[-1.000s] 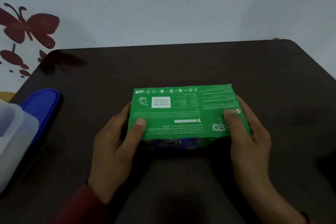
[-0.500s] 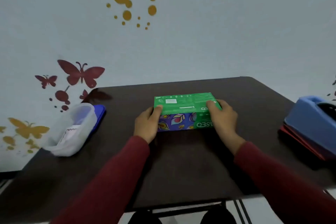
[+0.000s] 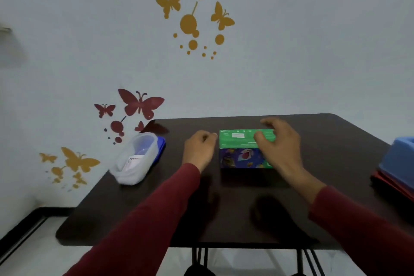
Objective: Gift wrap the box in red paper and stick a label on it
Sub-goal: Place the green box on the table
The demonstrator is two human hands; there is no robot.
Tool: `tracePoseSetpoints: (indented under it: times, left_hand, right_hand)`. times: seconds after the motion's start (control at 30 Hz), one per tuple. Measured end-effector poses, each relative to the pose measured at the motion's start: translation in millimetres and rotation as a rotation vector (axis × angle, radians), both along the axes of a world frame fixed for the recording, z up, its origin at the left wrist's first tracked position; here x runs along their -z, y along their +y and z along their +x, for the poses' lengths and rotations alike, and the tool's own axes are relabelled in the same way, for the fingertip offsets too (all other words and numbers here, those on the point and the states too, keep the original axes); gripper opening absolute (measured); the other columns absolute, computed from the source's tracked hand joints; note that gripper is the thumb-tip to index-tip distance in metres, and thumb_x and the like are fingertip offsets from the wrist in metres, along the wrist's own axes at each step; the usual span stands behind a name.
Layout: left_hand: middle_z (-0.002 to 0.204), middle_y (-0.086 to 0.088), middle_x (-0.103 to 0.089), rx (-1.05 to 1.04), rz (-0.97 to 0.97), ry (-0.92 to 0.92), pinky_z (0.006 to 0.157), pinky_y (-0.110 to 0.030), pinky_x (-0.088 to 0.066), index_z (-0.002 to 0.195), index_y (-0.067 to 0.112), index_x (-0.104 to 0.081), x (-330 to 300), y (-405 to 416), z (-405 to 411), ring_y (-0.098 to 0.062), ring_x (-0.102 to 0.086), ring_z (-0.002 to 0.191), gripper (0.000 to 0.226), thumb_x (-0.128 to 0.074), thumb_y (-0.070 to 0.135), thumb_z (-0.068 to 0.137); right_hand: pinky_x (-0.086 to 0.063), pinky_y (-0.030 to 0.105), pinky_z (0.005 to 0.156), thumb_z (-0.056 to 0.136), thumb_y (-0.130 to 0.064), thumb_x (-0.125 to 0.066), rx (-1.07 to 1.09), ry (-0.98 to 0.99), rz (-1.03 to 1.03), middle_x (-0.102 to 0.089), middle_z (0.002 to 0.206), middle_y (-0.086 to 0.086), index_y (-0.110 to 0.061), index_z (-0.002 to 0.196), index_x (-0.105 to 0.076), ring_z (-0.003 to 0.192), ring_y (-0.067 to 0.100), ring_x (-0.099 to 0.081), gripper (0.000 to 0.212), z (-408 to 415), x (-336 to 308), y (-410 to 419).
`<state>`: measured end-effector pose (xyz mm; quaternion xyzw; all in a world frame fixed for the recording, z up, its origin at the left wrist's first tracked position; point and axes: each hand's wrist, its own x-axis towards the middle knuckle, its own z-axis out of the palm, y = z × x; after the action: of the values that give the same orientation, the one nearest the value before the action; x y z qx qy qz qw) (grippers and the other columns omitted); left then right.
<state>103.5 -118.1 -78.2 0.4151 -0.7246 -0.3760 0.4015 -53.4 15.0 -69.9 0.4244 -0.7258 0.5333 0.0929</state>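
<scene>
A green box point(image 3: 239, 140) with a purple patterned front side lies on the dark table point(image 3: 235, 213), a little beyond its middle. My left hand point(image 3: 198, 150) is just left of the box with loosely curled fingers and holds nothing. My right hand point(image 3: 279, 144) hovers over the box's right end, fingers spread and relaxed, covering that part of it. Red sheets point(image 3: 391, 185) lie at the table's right edge, under a blue object point(image 3: 401, 159).
A clear plastic container point(image 3: 134, 159) with white slips inside stands at the table's left edge, its blue lid point(image 3: 160, 147) behind it. The wall with butterfly stickers rises right behind the table. Thin metal legs show below the front edge.
Both hands have let go of the box and drawn off it; before, they gripped its two ends. The camera has tilted up and back, showing more wall and table.
</scene>
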Motion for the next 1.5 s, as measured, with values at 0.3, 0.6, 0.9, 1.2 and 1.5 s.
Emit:
tracePoseSetpoints:
  times: [0.3,0.6,0.9,1.2,1.5]
  left_hand:
    - [0.073,0.005,-0.069,-0.269,-0.275,-0.339,0.070,-0.032,-0.051,0.074,0.020,-0.069,-42,-65,110,-0.016,-0.064,0.075,0.026,-0.056,0.036,0.090]
    - [0.141,-0.020,-0.060,-0.082,0.380,-0.337,0.112,-0.046,-0.041,0.137,0.006,-0.059,-3,-167,176,-0.037,-0.055,0.130,0.055,-0.042,0.044,0.101]
    - [0.125,-0.021,-0.062,-0.071,0.438,-0.170,0.109,-0.047,-0.046,0.113,0.008,-0.060,1,-220,150,-0.038,-0.059,0.122,0.026,-0.042,0.023,0.102]
    - [0.131,-0.016,-0.059,-0.094,0.444,-0.070,0.113,-0.045,-0.043,0.112,0.005,-0.059,-2,-280,119,-0.031,-0.056,0.122,0.032,-0.054,0.028,0.092]
    - [0.127,-0.012,-0.057,-0.295,-0.288,-0.224,0.098,-0.044,-0.047,0.098,0.015,-0.067,-32,-200,101,-0.033,-0.054,0.119,0.027,-0.050,0.035,0.094]
  right_hand:
    - [-0.061,0.045,0.093,0.082,-0.036,-0.075,-0.566,-0.661,0.351,-0.078,0.104,0.012,-0.015,0.097,-0.078,0.104,0.028,-0.074,0.027,122,-5,-130]
    - [-0.057,0.036,0.089,0.101,-0.042,-0.051,-0.607,-0.791,0.590,-0.057,0.125,0.003,-0.019,0.123,-0.054,0.108,0.022,-0.062,0.032,171,21,-220]
    - [-0.063,0.041,0.085,0.098,-0.027,-0.046,-0.501,-0.963,0.390,-0.072,0.115,0.010,-0.015,0.125,-0.067,0.099,0.028,-0.072,0.036,170,24,-284]
    - [-0.054,0.035,0.078,0.098,-0.023,-0.050,-0.471,-1.007,0.300,-0.071,0.097,0.008,-0.018,0.096,-0.069,0.091,0.028,-0.069,0.020,151,19,-325]
    - [-0.064,0.038,0.072,0.096,-0.021,-0.062,-0.402,-0.766,0.172,-0.076,0.087,0.009,-0.012,0.087,-0.071,0.072,0.022,-0.072,0.016,140,-29,-223]
